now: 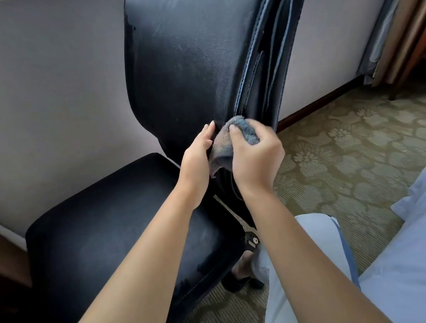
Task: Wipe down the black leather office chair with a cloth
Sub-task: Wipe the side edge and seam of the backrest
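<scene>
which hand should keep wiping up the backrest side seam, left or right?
Right, probably. The right hand already grips the cloth against the backrest seam; the left hand lies with straight fingers on the leather beside it.

Soft, even daylight, perhaps from the upper right, fills the room. A dull sheen lies on the chair back, while its seat falls dark. Wide-angle bending curves the frame's edges; focus is slightly soft.

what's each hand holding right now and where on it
The right hand grips the grey cloth by its bunched upper end; the left hand touches the cloth's side.
</scene>
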The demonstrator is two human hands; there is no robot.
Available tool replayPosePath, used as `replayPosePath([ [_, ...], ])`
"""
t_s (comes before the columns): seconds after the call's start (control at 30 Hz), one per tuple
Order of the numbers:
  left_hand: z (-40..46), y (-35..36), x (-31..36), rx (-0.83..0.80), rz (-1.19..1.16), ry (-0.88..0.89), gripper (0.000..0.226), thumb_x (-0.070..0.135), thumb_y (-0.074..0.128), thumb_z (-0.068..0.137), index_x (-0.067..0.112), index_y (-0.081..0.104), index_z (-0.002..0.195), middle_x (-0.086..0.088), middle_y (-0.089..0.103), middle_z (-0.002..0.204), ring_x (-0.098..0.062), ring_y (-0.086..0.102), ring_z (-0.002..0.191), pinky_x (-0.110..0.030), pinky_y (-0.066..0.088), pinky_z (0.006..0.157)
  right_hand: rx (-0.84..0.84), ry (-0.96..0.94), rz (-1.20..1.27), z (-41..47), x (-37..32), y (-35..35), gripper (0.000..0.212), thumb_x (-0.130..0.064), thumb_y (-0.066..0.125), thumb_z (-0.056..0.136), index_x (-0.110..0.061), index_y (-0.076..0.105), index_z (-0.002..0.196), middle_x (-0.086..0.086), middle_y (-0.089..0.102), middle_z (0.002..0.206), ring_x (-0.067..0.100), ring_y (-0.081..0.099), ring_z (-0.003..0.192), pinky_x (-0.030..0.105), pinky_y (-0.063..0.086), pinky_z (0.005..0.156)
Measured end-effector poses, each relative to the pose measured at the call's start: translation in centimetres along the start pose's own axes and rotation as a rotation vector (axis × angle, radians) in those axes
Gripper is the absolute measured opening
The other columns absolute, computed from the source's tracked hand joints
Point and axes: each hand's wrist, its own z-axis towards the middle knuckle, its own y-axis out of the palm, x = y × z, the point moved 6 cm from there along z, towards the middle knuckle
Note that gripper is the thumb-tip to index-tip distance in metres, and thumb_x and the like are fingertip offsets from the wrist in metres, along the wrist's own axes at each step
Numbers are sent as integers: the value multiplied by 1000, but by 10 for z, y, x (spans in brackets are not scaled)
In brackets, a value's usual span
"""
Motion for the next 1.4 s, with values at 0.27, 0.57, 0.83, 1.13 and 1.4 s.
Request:
replayPosePath([
  [0.27, 6, -1, -5, 32, 97, 40, 48, 11, 28, 98, 23, 41, 143, 10, 30, 153, -5, 31, 137, -35, 21, 118, -50, 35, -38, -28, 30, 4, 20, -15, 70, 82, -3, 71, 98, 6, 68, 90, 9, 56, 81, 11, 39, 73],
  [0.57, 6, -6, -9, 115, 187, 162, 54, 4, 45, 91, 24, 43, 141, 11, 46, 139, 27, 49, 93, -11, 45, 88, 11, -25, 43, -6, 8, -10, 22, -18, 69, 83, -6, 71, 101, -8, 61, 93, 3, 56, 88, 8, 41, 82],
  [0.83, 4, -4, -5, 51, 475, 281, 81, 13, 74, 79, 25, 31, 147, 7, 20, 157, -2, 18, 142, -27, 21, 116, 72, 10, 26, 13, 0, -22, 20, -22, 68, 84, -9, 70, 98, -2, 68, 94, 6, 59, 86, 8, 42, 77],
  [1.13, 24, -3, 5, 17, 611, 365, 101, 14, 81, 71, 29, 19, 150, 8, 9, 160, 11, 10, 134, -3, 17, 104, -16, -13, -51, 15, -3, -20, 22, -19, 69, 83, -10, 70, 103, -10, 60, 94, 1, 53, 85, -1, 35, 75],
  [1.4, 26, -9, 9, 31, 778, 420, 103, 17, 80, 68, 33, 19, 150, 10, 20, 157, 2, 21, 139, -26, 41, 103, 74, 147, 176, 23, -17, -14, 22, -27, 68, 85, -12, 71, 101, -2, 70, 97, 6, 63, 92, 23, 51, 86],
])
